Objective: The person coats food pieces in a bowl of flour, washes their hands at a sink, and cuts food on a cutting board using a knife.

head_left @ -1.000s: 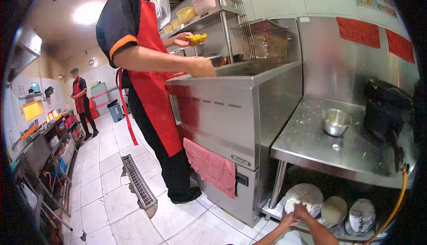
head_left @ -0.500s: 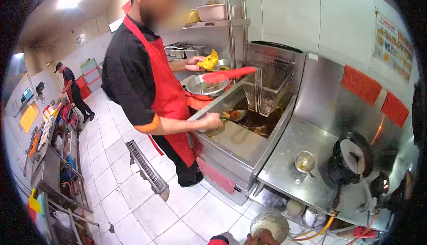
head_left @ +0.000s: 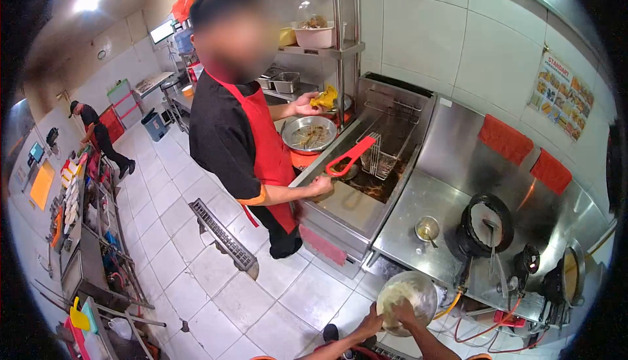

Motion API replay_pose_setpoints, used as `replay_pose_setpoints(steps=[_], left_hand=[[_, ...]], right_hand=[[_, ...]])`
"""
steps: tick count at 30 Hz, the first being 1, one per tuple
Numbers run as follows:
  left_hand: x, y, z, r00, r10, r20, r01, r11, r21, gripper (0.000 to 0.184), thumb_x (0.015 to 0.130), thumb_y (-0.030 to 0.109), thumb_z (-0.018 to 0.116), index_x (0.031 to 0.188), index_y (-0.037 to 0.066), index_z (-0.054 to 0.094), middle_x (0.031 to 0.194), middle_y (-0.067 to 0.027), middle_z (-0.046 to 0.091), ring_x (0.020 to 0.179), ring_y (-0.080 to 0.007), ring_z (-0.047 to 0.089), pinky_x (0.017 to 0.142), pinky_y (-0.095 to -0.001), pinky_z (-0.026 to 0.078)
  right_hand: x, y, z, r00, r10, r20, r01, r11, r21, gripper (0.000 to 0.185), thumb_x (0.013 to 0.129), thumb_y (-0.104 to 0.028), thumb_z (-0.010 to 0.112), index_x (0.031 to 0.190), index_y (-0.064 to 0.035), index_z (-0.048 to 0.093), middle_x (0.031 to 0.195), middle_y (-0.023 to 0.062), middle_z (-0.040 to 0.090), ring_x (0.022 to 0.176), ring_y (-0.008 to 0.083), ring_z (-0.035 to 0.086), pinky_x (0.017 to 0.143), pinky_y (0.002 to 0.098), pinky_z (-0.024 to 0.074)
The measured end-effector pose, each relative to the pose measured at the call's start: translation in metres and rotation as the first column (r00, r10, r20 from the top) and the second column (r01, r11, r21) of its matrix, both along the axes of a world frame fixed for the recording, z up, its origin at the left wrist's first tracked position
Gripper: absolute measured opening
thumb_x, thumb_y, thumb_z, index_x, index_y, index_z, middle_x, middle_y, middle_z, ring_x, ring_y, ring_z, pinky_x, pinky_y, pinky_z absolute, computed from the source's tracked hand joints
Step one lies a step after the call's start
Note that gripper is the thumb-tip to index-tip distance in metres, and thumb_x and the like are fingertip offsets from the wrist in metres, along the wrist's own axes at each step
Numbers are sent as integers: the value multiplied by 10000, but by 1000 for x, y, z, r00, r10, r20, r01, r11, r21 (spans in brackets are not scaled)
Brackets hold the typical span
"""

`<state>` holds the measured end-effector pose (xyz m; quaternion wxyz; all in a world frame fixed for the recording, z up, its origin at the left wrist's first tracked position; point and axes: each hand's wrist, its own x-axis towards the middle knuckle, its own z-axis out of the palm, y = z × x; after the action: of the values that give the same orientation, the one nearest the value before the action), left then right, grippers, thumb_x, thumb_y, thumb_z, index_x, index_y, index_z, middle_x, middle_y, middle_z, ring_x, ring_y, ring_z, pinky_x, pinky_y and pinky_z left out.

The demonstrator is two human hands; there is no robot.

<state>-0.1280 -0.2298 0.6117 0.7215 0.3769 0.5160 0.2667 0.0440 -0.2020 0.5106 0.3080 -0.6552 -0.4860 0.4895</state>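
Note:
Low in the view, a round metal bowl (head_left: 428, 302) with a pale, whitish mixture in it is tilted toward me above the floor. My left hand (head_left: 371, 323) is closed on its near left rim. At the near right side, my right hand (head_left: 405, 314) is closed on the rim too, its fingers reaching over the edge; their undersides are hidden. Beyond the bowl, a small metal cup (head_left: 426, 229) with a spoon in it stands on the steel counter (head_left: 422, 193).
A co-worker in a red apron (head_left: 263, 144) stands at the deep fryer (head_left: 340, 213), where a red-handled fry basket (head_left: 379, 158) hangs. Black pans (head_left: 466, 232) sit on burners at right. Gas hoses (head_left: 451, 304) run below. A floor drain grate (head_left: 222, 236) lies at left.
My view has tilted down, bringing my forearms and more of the bowl into sight. The co-worker's lower hand has drawn back slightly, and the ladle there is now mostly hidden behind the red handle.

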Motion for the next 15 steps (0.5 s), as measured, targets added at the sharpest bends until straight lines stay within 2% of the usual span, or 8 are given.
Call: replay_pose_setpoints(steps=[2,4,7,9,11,12,13,15], left_hand=[[7,12,18,998,-46,-52,49,997,55,729,889,315,470,1416,48,43,1238,-226,460,994,-333,589,694,-388,568],[11,21,32,1000,-15,-15,16,999,47,718,886,273,462,1419,68,28,1245,-223,452,1002,-327,585,704,-386,573],[12,23,21,1000,6,-19,-3,992,126,707,884,223,453,1419,82,12,1235,-222,454,1000,-315,585,710,-378,576],[12,24,8,1000,28,-4,-27,985,173,689,882,192,446,1412,76,20,1223,-215,460,1011,-309,579,713,-371,577],[15,24,4,996,86,22,-89,976,196,669,881,173,440,1404,70,36,1211,-208,466,1027,-310,572,711,-368,579],[15,23,20,988,139,63,-145,984,106,670,877,178,450,1400,56,49,1219,-215,464,1042,-323,561,743,-376,564],[15,22,36,974,202,99,-204,979,13,672,873,184,460,1396,42,62,1226,-223,461,1057,-336,551,775,-385,550],[21,17,18,984,178,-16,-176,983,53,695,867,211,481,1395,21,72,1261,-240,442,1101,-350,522,860,-394,496]], right_hand=[[-15,7,54,905,-24,424,-88,966,244,325,755,-231,621,994,-12,626,956,203,616,937,372,582,800,452,464],[0,18,33,832,-11,554,-147,960,240,425,676,-169,680,1048,4,569,953,184,619,900,321,602,759,405,488],[22,34,47,747,244,618,-337,941,36,510,642,-147,708,1095,7,531,980,195,609,920,326,596,772,386,485],[15,38,70,867,134,480,-226,964,140,590,637,-169,732,1152,-3,496,1033,225,574,928,367,577,804,410,471],[-10,25,137,654,53,755,-298,935,192,649,626,-197,753,1182,-8,475,1085,231,542,958,373,567,801,431,480],[-16,21,163,516,1,856,-342,917,205,679,621,-211,764,1196,-11,464,1111,233,526,973,377,562,800,441,484],[-12,24,169,569,244,785,-287,954,-89,783,653,-326,768,1276,-37,393,1300,263,394,1132,422,470,864,492,473],[2,20,141,556,441,704,-360,892,-274,807,640,-360,774,1277,-38,398,1316,258,379,1182,428,420,880,498,466]])
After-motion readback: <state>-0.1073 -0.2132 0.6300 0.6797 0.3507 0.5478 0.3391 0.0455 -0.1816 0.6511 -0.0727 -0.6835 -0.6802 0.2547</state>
